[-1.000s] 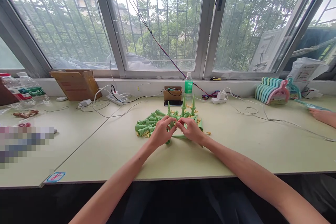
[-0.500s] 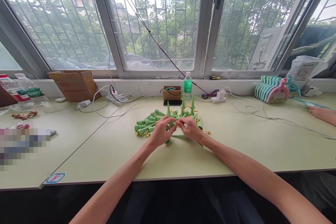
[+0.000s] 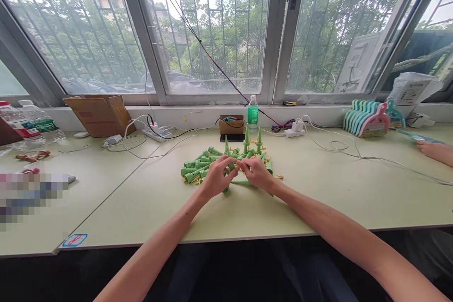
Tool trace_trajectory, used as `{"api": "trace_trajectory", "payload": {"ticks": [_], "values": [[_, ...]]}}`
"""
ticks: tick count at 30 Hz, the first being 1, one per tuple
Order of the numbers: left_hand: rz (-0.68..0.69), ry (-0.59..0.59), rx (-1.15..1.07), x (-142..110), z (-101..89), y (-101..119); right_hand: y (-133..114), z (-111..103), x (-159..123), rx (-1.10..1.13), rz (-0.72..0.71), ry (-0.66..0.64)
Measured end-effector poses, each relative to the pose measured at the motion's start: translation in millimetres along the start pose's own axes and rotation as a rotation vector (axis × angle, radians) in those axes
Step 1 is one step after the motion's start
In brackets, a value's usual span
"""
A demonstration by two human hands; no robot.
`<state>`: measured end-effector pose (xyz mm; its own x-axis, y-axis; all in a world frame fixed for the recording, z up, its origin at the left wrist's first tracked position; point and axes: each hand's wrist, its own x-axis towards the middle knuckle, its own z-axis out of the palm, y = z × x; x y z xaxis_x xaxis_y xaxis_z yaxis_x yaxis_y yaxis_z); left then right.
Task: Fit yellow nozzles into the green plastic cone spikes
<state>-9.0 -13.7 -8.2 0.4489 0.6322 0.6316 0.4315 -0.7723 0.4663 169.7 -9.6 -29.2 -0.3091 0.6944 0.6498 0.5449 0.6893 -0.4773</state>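
My left hand (image 3: 216, 178) is closed around a green plastic watering spike (image 3: 231, 167), mostly hidden by the fingers. My right hand (image 3: 257, 173) meets it at the fingertips, pinched at the upper end of that piece; whatever is in the pinch is too small and covered to make out. Around both hands lies a pile of green spike parts (image 3: 193, 175), with small yellow valve pieces among them. Just behind the hands, pointed green spikes (image 3: 247, 141) stand upright. Below the right hand, a long green cone (image 3: 241, 183) lies flat on the table.
Behind the pile are a phone (image 3: 231, 138), a small open box (image 3: 231, 125) and a green-labelled bottle (image 3: 252, 114). Cables and a power strip (image 3: 157, 133) run along the back. Hangers (image 3: 364, 119) stand at right, near another person's hand (image 3: 433, 150).
My hands stay together in nearly the same place; the right fingertips shift very slightly against the piece. The camera view moves a little.
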Motion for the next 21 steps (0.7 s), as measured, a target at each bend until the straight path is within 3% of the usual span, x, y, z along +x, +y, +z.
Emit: {"api": "trace_trajectory", "payload": {"ticks": [10,21], "values": [[0.017,0.009,-0.01,0.7,-1.6,2.5,-1.8,-2.5,0.4,-0.028,-0.007,0.006],[-0.037,0.056,-0.022,2.7,-0.9,2.2,-10.9,-7.9,-0.5,0.115,0.08,0.01]]}}
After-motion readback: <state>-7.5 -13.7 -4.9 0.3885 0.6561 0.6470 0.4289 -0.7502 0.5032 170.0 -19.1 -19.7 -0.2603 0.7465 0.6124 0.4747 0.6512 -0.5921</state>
